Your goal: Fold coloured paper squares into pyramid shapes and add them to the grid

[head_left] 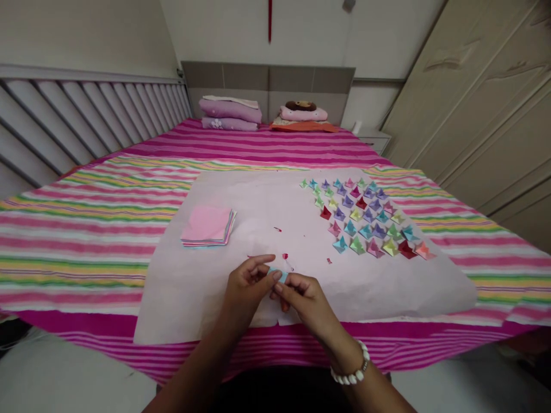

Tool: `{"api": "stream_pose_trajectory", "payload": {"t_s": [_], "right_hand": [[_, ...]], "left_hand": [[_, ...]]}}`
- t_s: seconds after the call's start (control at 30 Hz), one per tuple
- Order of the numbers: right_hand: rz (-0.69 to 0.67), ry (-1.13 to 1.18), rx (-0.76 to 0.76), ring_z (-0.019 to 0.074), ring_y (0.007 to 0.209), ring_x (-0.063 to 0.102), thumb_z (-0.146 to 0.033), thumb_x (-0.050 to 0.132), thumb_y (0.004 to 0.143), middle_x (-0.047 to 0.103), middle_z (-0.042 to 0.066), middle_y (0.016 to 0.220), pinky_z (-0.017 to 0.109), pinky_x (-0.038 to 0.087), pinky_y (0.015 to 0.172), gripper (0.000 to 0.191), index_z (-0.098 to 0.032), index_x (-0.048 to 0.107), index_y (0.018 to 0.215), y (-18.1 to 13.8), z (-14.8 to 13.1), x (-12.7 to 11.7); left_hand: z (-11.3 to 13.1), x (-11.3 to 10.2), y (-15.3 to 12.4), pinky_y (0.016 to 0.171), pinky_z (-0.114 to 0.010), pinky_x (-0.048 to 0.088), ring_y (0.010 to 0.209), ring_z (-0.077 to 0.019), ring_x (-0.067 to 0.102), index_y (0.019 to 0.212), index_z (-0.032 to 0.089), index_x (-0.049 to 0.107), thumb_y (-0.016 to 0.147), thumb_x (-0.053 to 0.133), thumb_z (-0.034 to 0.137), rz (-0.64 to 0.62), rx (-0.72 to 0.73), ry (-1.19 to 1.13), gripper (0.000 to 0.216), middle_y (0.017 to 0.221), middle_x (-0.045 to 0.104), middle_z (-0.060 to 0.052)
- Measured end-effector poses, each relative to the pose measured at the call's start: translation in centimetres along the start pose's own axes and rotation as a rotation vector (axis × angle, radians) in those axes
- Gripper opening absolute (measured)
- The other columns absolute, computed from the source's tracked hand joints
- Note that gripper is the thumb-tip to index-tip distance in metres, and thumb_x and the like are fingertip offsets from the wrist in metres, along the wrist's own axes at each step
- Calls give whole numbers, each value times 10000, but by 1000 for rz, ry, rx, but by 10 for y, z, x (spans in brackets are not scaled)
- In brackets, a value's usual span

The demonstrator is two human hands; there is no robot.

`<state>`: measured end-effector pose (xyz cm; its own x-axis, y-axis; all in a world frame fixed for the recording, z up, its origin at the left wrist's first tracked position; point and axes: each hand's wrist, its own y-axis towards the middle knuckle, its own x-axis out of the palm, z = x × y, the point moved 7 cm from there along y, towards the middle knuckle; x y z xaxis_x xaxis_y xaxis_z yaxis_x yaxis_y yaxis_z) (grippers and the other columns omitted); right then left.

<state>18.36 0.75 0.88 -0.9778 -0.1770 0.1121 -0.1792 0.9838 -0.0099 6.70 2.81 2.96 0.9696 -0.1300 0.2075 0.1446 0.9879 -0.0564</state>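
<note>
A small folded piece of light blue paper point(283, 277) is pinched between both hands, low over the white sheet point(258, 195). My left hand point(249, 282) grips its left side with thumb and finger, the index finger stretched out above. My right hand point(301, 292) closes on the right side, a beaded bracelet at its wrist. Fingers hide much of the paper. Left of the hands lies a stack of square coloured paper point(209, 222), pink on top. To the right stand rows of small folded paper figures point(355, 214) in many colours.
Small red bits, one a scrap point(329, 261), another a thin red-ended piece point(278, 229), lie on the sheet. Beneath is a striped bedspread point(77, 246). Folded bedding point(230, 112) sits by the headboard point(245, 80). A slatted rail point(86, 120) runs left; a wardrobe point(482, 109) stands right.
</note>
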Motion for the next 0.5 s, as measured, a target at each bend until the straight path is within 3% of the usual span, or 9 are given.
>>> {"api": "stream_pose_trajectory", "payload": {"t_s": [0.07,0.2,0.27,0.33,0.43,0.5], "right_hand": [[15,-3,-2,92,454,431,-510,675,768,543,-27,508,229,309,465,372,-167,634,629,0,0,1],[13,23,9,88,434,417,-541,659,768,552,-27,516,222,293,440,404,-177,582,610,-1,0,7],[16,41,25,85,420,401,-528,656,777,527,-37,486,222,278,438,397,-175,582,610,0,3,8],[45,62,30,82,416,391,-495,654,792,509,-44,464,224,274,448,374,-170,595,617,1,8,5],[96,81,2,84,426,405,-448,646,815,505,-44,452,226,295,477,337,-158,632,645,3,11,-2],[98,85,-15,88,438,429,-436,652,812,521,-36,461,227,318,492,322,-150,658,664,5,12,-4]], "left_hand": [[0,-1,0,546,-246,445,510,-101,547,769,151,687,676,745,304,8,11,52,188,558,602,42],[-2,-3,2,587,-238,434,550,-102,535,589,162,635,735,705,334,15,17,86,236,522,585,35],[-5,-5,3,604,-236,438,579,-106,546,620,165,642,753,689,345,25,8,85,229,552,599,31],[-6,-9,4,654,-248,460,668,-126,593,772,168,683,743,695,334,47,19,96,169,684,663,9],[-3,-13,3,742,-288,485,806,-163,635,1020,181,649,699,728,287,74,92,142,347,931,699,-35],[1,-14,0,774,-305,480,809,-168,633,955,177,653,701,722,267,68,153,233,278,904,697,-37]]}}
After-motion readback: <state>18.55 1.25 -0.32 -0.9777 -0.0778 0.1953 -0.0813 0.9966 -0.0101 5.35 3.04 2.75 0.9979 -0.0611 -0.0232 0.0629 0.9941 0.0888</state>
